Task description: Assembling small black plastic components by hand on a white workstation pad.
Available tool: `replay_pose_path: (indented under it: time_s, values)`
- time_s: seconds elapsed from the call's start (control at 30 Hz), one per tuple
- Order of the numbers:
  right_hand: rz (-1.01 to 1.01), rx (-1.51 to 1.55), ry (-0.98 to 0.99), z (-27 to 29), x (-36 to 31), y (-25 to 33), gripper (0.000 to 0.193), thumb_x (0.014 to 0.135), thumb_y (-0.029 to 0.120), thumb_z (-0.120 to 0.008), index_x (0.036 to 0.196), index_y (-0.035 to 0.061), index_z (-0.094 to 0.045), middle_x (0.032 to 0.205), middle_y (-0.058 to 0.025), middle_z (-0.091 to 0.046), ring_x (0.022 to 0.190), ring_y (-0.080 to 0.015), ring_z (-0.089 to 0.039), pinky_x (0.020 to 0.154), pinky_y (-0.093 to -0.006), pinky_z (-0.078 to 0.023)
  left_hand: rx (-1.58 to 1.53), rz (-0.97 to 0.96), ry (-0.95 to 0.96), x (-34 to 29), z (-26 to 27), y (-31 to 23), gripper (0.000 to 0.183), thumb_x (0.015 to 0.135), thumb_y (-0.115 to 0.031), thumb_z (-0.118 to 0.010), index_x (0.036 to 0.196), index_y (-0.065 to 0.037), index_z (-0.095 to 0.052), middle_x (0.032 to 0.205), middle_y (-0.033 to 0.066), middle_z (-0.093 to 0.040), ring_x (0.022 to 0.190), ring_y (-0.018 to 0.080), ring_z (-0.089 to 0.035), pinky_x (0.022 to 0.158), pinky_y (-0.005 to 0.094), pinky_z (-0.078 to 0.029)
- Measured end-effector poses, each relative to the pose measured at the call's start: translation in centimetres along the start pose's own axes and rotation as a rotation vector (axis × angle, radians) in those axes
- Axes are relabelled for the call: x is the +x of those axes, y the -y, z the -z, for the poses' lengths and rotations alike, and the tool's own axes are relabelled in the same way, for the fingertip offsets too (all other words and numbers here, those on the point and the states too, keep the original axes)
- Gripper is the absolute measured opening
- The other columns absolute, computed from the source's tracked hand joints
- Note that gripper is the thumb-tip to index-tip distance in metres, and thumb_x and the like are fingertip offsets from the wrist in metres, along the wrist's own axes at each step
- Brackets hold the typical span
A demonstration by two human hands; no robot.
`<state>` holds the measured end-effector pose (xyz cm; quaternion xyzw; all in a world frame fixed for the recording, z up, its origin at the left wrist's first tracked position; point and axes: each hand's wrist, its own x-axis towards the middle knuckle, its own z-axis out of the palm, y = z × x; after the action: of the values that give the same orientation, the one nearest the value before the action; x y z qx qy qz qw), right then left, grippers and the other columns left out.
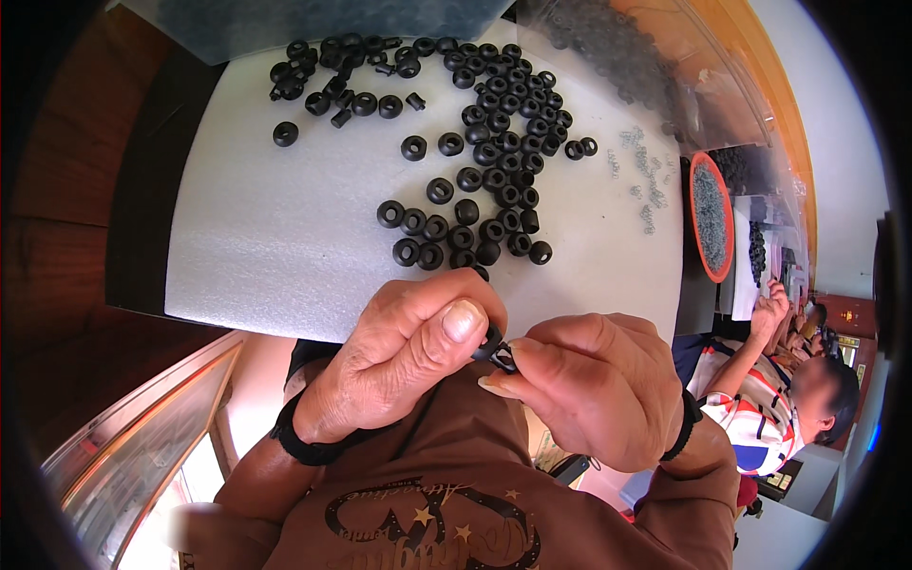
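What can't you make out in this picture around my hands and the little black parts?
Head view only:
- Small black part: mostly covered by left hand and right hand; shape unclear.
- Tiny pale parts on the white foam sheet: too small.
- Clear bag: contents blurred, cut by the top edge.

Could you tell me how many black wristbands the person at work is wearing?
2: one wristband on the left hand's wrist, one wristband on the right hand's wrist, partly hidden behind it.
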<state>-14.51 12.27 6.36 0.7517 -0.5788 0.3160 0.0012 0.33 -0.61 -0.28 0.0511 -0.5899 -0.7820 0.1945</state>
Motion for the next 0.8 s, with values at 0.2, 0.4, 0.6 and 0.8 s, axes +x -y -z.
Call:
replay_pose_path:
  time_s: [0.2,0.4,0.6,0.8]
  values:
    - [-0.013,0.014,0.05,0.6,0.3,0.0,0.047,0.066,0.008,-0.091,0.102,-0.0025,-0.064,0.075,-0.0117,-0.065,0.055,-0.0219,-0.064,0.045,-0.0301,-0.049,0.037,0.025,0.009,0.1,0.0,-0.2,0.05,0.107,-0.044,-0.045,0.093,0.001,-0.062,0.075,0.008,-0.056,0.068,0.0169,-0.051,0.064,0.0308,-0.041]
    - [-0.209,0.216,0.204,1.7,1.5,-0.3,0.036,0.073,0.014,-0.089,0.099,0.0019,-0.067,0.075,-0.011,-0.066,0.055,-0.0228,-0.065,0.046,-0.0306,-0.049,0.074,0.155,-0.001,-0.1,0.2,-0.7,0.061,0.103,-0.056,-0.045,0.089,0.0,-0.064,0.081,0.0067,-0.063,0.071,0.0154,-0.056,0.067,0.03,-0.042]
    - [-0.206,0.129,0.178,1.6,1.2,0.5,0.033,0.074,0.014,-0.089,0.096,0.0021,-0.067,0.074,-0.0112,-0.065,0.054,-0.0241,-0.064,0.046,-0.031,-0.048,0.085,0.143,-0.008,0.2,0.1,-1.0,0.062,0.103,-0.057,-0.045,0.089,0.0,-0.064,0.081,0.0071,-0.063,0.072,0.016,-0.056,0.067,0.03,-0.042]
    - [-0.424,0.347,0.287,1.9,1.8,0.0,0.04,0.077,0.013,-0.088,0.107,0.0023,-0.064,0.078,-0.0059,-0.065,0.059,-0.0117,-0.061,0.049,-0.0248,-0.046,0.078,0.161,0.01,0.0,0.2,-0.8,0.063,0.102,-0.058,-0.045,0.088,0.0,-0.064,0.078,0.0076,-0.062,0.07,0.0168,-0.056,0.066,0.0303,-0.042]
